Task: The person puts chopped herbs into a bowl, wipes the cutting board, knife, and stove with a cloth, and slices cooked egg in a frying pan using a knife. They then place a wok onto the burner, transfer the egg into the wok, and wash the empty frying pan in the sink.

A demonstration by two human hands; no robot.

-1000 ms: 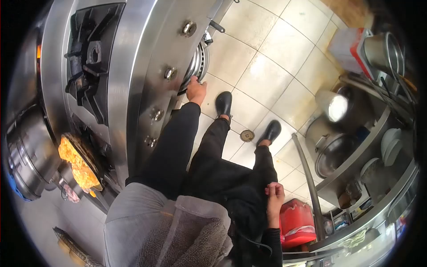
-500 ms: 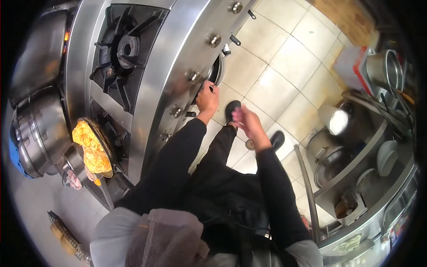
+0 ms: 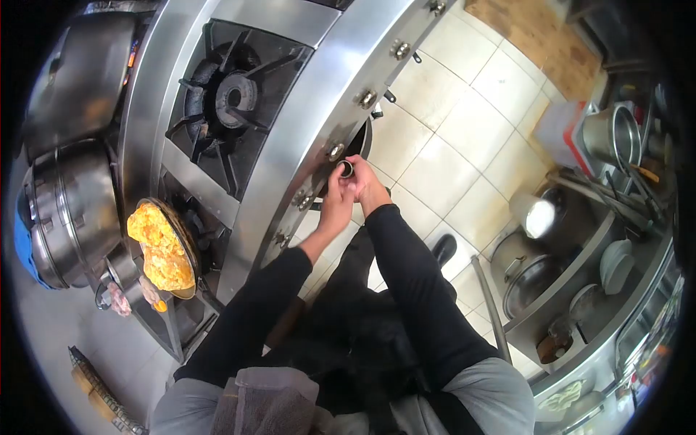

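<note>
My left hand (image 3: 337, 201) and my right hand (image 3: 368, 187) meet at the front of the steel stove (image 3: 290, 138). Closed fingers of both hands surround a small dark round thing (image 3: 347, 170) with a pale rim; its kind does not show clearly. Close by on the stove front is a control knob (image 3: 335, 151). Just beyond my fingers, part of a dark pan (image 3: 360, 143) shows below the front edge. Yellow cooked food, like scrambled egg (image 3: 161, 246), fills a dark pan (image 3: 187, 239) on the stove at left.
An unlit burner (image 3: 233, 101) sits left of my hands. Large steel pots (image 3: 80, 206) line the far side. Several pan handles (image 3: 390, 96) stick out below the stove front. At right, a shelf unit (image 3: 573, 264) holds bowls (image 3: 616, 262), with pots (image 3: 533, 283) beside it on the tiled floor.
My right hand has moved left from over the floor to join my left hand, and its fingers have closed. The camera view has shifted.
</note>
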